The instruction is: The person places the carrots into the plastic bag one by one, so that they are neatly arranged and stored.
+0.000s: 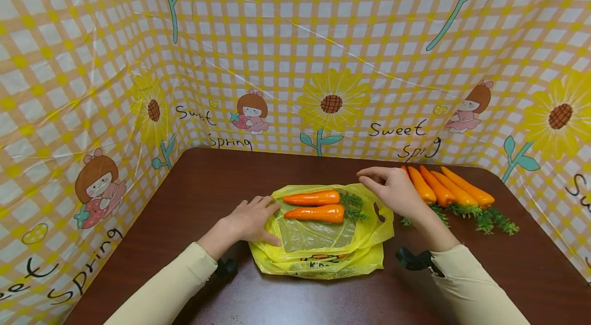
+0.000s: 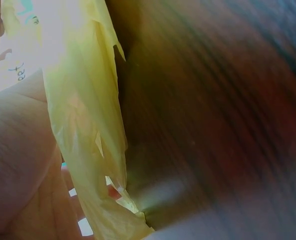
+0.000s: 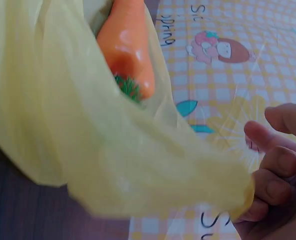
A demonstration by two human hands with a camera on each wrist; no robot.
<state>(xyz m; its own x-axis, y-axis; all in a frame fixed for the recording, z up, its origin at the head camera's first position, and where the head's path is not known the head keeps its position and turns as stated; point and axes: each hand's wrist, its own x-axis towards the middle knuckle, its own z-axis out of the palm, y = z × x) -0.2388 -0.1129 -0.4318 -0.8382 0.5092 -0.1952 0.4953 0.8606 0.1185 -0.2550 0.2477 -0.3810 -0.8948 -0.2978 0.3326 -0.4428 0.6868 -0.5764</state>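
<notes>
A yellow plastic bag [image 1: 323, 266] lies on its side on the table, its mouth spread wide. Two orange carrots [image 1: 316, 213] with green tops rest on it, side by side. My left hand [image 1: 251, 220] touches the bag's left edge with fingers spread; in the left wrist view the yellow film [image 2: 85, 125] hangs against the palm. Above the bag's right side hovers my right hand [image 1: 394, 191], its fingers loosely bent, thumb and index finger apart with nothing between them. In the right wrist view, the bag's raised edge [image 3: 187, 180] reaches the lower fingers; contact is unclear.
At the right, several more carrots [image 1: 454, 189] lie in a row, green tops toward me. A dark brown table [image 1: 203, 181] carries everything. Checkered cloth walls [image 1: 277, 48] with sunflowers and cartoon girls enclose the back and sides.
</notes>
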